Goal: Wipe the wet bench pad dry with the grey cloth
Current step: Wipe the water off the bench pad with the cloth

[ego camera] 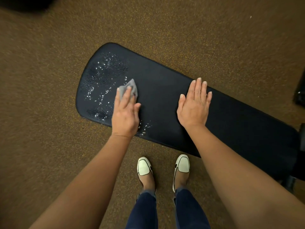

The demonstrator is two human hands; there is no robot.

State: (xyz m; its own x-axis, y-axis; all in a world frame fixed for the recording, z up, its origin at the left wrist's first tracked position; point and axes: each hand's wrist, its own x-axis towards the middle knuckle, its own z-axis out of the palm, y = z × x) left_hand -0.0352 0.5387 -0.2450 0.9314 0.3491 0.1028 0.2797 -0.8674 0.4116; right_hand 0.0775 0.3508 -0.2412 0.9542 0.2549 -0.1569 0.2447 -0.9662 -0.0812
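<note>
A long black bench pad [161, 90] runs from the upper left down to the right edge. Water droplets [102, 80] glisten over its left end, and a few more sit at its near edge beside my left wrist. My left hand [126, 113] presses the small grey cloth [130, 88] flat onto the pad with straight fingers, at the right border of the wet patch. Most of the cloth is hidden under my fingers. My right hand [194, 104] lies flat and open on the dry middle of the pad, holding nothing.
Speckled brown carpet [49, 113] surrounds the bench. My feet in white shoes [145, 167] stand close to the pad's near edge. Dark equipment parts [299, 91] show at the right edge, and the bench frame [297, 162] lies at the pad's right end.
</note>
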